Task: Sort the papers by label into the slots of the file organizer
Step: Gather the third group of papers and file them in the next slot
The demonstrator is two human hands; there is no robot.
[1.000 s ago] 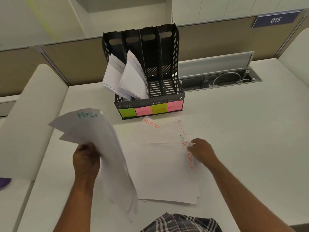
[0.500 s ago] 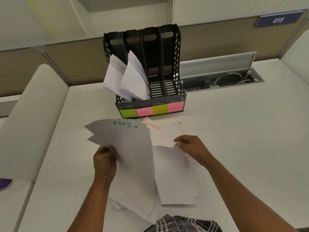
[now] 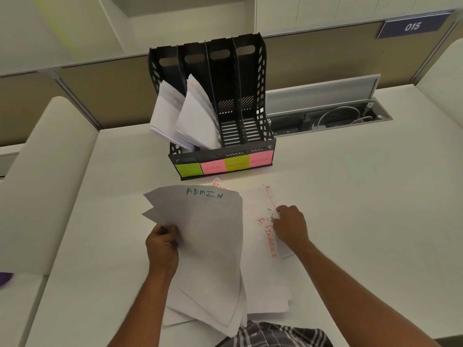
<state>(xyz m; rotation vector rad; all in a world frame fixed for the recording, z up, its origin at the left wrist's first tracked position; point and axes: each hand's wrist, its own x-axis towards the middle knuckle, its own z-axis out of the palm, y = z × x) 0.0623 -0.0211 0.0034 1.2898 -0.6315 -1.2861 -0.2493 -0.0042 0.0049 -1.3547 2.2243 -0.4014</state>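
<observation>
A black four-slot file organizer (image 3: 260,96) stands at the back of the desk, with sticky labels HR, SPORTS, FINANCE and ADMIN along its front. Paper sheets (image 3: 195,118) lean out of its two left slots; the two right slots look empty. My left hand (image 3: 162,245) grips a sheaf of sheets with ADMIN written on top (image 3: 208,229), held over the desk. My right hand (image 3: 290,226) pinches the edge of sheets in the loose pile marked FINANCE (image 3: 268,271) lying on the desk.
The white desk (image 3: 350,209) runs between padded dividers on the left (image 3: 45,184) and far right. An open cable tray (image 3: 330,116) with wires sits right of the organizer. A purple object (image 3: 5,278) shows at the left edge.
My left hand has brought the ADMIN sheaf from the left in over the pile. My right hand lifted a sheet edge and has moved back to the pile's right edge.
</observation>
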